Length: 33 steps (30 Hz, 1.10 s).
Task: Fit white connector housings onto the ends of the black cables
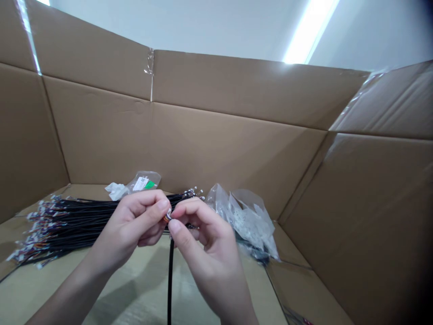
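Observation:
Between my hands is the end of a black cable (171,280), whose sheath hangs straight down toward the bottom edge. Thin coloured wires (167,217), orange, white and dark among them, come out at its top. My left hand (144,219) pinches these wires, and a small white piece shows at its fingertips. From the other side my right hand (206,237) closes thumb and forefinger on the same wires, its other fingers curled behind. The fingers cover most of the cable end, so the exact fit of the white piece is hidden.
A big bundle of black cables (84,221) with white connectors lies at the left and behind my hands. Clear plastic bags (250,221) holding small white parts lie at the right; a labelled bag (144,181) is at the back. Cardboard walls (230,149) surround the work surface.

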Available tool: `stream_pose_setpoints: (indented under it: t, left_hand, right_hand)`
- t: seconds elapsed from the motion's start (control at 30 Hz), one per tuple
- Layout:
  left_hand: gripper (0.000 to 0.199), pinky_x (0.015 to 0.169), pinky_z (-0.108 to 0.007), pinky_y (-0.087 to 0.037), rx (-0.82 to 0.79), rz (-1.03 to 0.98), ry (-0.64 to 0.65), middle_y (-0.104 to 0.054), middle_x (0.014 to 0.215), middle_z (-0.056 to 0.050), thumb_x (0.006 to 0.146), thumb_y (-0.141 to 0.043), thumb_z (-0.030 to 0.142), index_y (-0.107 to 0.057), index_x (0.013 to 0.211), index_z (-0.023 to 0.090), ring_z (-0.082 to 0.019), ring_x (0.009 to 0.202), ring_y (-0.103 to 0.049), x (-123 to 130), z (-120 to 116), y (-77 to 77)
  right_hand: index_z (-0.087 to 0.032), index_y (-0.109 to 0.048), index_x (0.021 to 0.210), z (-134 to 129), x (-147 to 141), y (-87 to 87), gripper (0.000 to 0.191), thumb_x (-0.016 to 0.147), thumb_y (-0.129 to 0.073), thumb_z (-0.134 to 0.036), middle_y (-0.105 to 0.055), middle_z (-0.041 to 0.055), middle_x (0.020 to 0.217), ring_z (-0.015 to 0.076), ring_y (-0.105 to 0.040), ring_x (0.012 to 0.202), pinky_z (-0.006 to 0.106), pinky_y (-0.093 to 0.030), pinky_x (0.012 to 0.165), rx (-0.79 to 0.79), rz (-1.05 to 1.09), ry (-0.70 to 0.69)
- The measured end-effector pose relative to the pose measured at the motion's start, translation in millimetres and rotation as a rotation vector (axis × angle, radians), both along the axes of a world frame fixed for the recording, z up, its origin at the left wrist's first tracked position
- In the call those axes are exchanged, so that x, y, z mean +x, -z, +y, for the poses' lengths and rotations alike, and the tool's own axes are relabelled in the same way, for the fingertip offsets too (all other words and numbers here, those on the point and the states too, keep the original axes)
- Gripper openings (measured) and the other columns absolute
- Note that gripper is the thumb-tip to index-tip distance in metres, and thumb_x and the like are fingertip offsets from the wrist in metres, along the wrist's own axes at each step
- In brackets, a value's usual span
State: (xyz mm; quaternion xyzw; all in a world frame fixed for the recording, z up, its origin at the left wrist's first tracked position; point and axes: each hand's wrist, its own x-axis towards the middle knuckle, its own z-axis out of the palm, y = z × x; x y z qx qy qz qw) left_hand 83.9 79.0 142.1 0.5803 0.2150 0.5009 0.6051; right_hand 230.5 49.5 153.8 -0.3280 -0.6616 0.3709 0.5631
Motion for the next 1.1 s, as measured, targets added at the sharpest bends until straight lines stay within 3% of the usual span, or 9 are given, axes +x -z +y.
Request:
stream_pose_setpoints:
  t: [0.23,0.6,1.1]
  left_hand:
    - [0.042,0.038,-0.006,-0.018,-0.082,-0.041,0.021,-0.019,0.046,0.01,0.086,-0.064,0.044,-0.044,0.068,0.012,0.003,0.039,-0.014,0.7,-0.1,-1.6]
    - [0.042,0.038,-0.007,-0.019,-0.08,-0.034,0.006,-0.022,0.046,0.009,0.086,-0.065,0.045,-0.05,0.068,0.01,0.003,0.039,-0.016,2.0,3.7,-1.9]
    - [0.042,0.038,-0.006,-0.022,-0.132,-0.019,0.0,-0.021,0.045,0.01,0.083,-0.067,0.046,-0.047,0.069,0.011,0.003,0.039,-0.017,0.9,2.5,-1.0]
  right_hand:
    - [-0.017,-0.062,0.082,1.4,-2.3,1.0,0.007,0.078,-0.062,-0.022,-0.066,0.0021,0.079,0.0124,-0.065,0.069,0.021,-0.052,0.059,-0.118,0.063,-0.022]
    - [-0.015,-0.062,0.079,6.9,2.2,-1.2,0.006,0.075,-0.064,-0.019,-0.061,-0.0026,0.065,0.0068,-0.058,0.058,0.017,-0.05,0.057,-0.262,0.201,-0.217]
    - [-0.013,-0.06,0.076,9.3,-0.7,2.5,0.01,0.077,-0.065,-0.022,-0.057,-0.0036,0.063,0.0061,-0.053,0.055,0.018,-0.048,0.053,-0.289,0.203,-0.217]
